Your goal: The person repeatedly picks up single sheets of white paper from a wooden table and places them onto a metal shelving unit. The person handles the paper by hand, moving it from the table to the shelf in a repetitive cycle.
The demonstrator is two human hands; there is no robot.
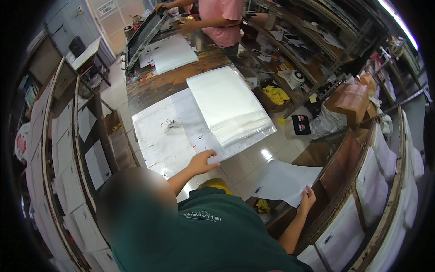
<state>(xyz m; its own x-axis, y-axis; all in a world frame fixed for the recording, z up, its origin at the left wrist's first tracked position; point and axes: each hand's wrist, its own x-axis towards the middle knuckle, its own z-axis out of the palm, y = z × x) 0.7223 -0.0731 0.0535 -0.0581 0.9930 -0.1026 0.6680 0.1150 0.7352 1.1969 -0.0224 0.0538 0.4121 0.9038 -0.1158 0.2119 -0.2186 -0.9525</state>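
My right hand (308, 197) pinches the edge of a thin white sheet (287, 180) with a small dark print near one corner. The sheet hangs in the air at my right, slightly curved. My left hand (204, 162) is at the near edge of the table, fingers apart, beside a clear plastic cover lying there. Whether its fingertips touch that cover I cannot tell. Just beyond lies a thick stack of blank white sheets (224, 97), its near edges fanned out. Left of the stack is a smudged white board (158, 131) with dark marks.
Wooden racks with printed white sheets stand close on my left (97, 163) and right (342, 226). Across the stained table (136, 90), a person in a pink shirt (219, 22) handles a hinged dark frame (147, 36) near another paper stack (174, 53). A cardboard box (349, 102) and cluttered shelves are at the right.
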